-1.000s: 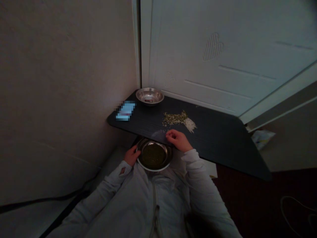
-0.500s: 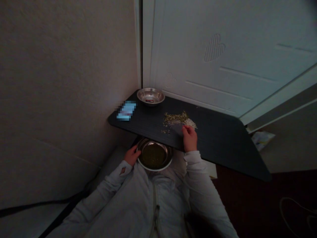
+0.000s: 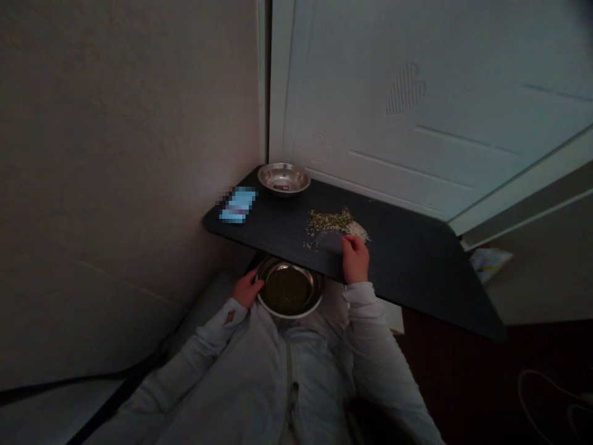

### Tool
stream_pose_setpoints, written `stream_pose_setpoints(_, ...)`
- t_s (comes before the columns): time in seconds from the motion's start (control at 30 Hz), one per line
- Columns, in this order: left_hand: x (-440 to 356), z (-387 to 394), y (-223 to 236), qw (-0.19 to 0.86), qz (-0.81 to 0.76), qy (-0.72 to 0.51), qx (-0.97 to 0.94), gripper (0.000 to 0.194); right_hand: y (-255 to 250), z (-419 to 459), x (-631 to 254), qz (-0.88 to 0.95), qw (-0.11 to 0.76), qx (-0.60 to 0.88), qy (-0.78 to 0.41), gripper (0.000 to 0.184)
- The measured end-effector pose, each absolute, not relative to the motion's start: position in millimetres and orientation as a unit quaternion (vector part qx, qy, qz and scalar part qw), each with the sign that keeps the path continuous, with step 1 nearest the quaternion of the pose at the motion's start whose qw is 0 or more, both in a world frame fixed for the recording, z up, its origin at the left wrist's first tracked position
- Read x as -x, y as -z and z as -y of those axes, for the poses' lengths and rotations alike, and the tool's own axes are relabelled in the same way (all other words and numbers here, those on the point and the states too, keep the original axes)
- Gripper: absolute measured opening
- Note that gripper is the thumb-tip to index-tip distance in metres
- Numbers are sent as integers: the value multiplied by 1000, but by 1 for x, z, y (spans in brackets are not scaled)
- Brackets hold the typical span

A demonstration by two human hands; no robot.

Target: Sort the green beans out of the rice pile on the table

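Observation:
My left hand (image 3: 247,289) holds the left rim of a metal bowl (image 3: 315,303) in my lap, fingers outside and thumb on the edge. Inside it is a mass of small dark green grains (image 3: 287,289). My right hand (image 3: 356,258) is closed over the black table, fingertips pinched at the front of a loose heap. Green-brown grains (image 3: 330,220) make up most of that heap, with pale grains (image 3: 357,230) at its right side. Left of my fingertips shows a dull greyish patch (image 3: 331,238); whether my fingers hold it, I cannot make out.
The black tabletop (image 3: 417,266) spans above my lap, its front edge overhanging the bowl. A second metal bowl (image 3: 284,179) with a label inside stands at the back left. Beside it lies a lit phone (image 3: 238,205). A white door and a wall border the table.
Both hands keep their places on the bowl and at the heap. Only the camera view has shifted slightly.

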State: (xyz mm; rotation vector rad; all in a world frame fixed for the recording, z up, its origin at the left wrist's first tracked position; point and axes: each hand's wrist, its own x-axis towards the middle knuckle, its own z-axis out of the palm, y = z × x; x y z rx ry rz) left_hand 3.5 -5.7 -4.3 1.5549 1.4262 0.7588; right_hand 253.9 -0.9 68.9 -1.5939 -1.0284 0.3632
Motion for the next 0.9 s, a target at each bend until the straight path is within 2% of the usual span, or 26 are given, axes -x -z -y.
stream_pose_setpoints(0.2, -5, 6, 4, 445, -573, -312, -614, 43, -73, 4, -252, 461, 545, 678, -177, 18)
stream_pose_setpoints(0.9, -5, 4, 7, 455, -564, -312, -614, 44, -75, 5, -251, 462, 548, 674, -179, 17)
